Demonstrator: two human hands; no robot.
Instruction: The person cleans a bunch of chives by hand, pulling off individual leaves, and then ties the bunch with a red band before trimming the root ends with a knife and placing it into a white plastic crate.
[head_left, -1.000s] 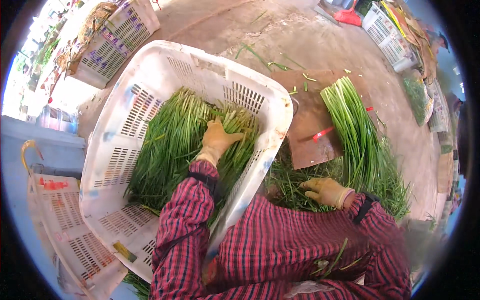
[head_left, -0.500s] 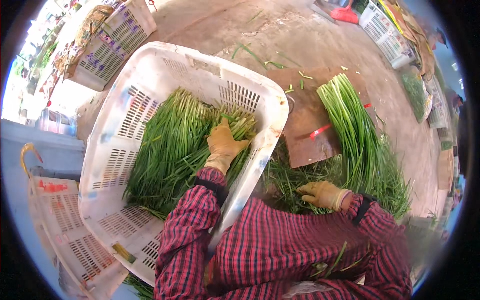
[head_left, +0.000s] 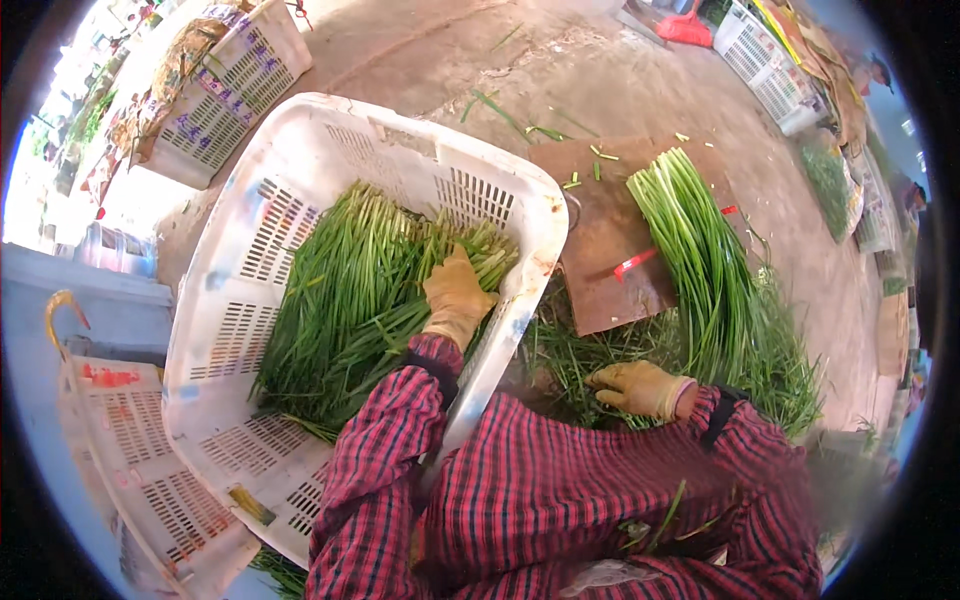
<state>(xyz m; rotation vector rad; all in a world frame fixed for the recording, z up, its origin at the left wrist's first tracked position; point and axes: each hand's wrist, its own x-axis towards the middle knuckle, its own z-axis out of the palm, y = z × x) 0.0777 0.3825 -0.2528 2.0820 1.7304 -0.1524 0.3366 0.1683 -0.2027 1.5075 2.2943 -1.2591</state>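
Observation:
My left hand [head_left: 458, 298], in a tan glove, reaches into a large white plastic basket [head_left: 545, 200]. It rests on the right part of the garlic chives [head_left: 345, 290] lying there with their pale cut ends toward the far wall; thumb and fingers are apart. My right hand [head_left: 640, 388], gloved alike, is over loose chive trimmings [head_left: 570, 365] in front of my lap, its fingers stretched to the left and slightly bent. Beyond it a thick bundle of garlic chives [head_left: 690, 235] lies over the right side of a brown board [head_left: 600, 240], stem ends away from me.
A red-handled knife [head_left: 632, 265] lies on the board beside the bundle. Another white basket [head_left: 140, 430] leans at the left with a yellowish hook [head_left: 62, 310] by it. More crates stand at the far left [head_left: 230, 100] and far right [head_left: 765, 65]. Stray leaves litter the floor.
My left hand has shifted slightly to the right, and the near part of the basket appears a little lower and to the right. My right hand has hardly moved.

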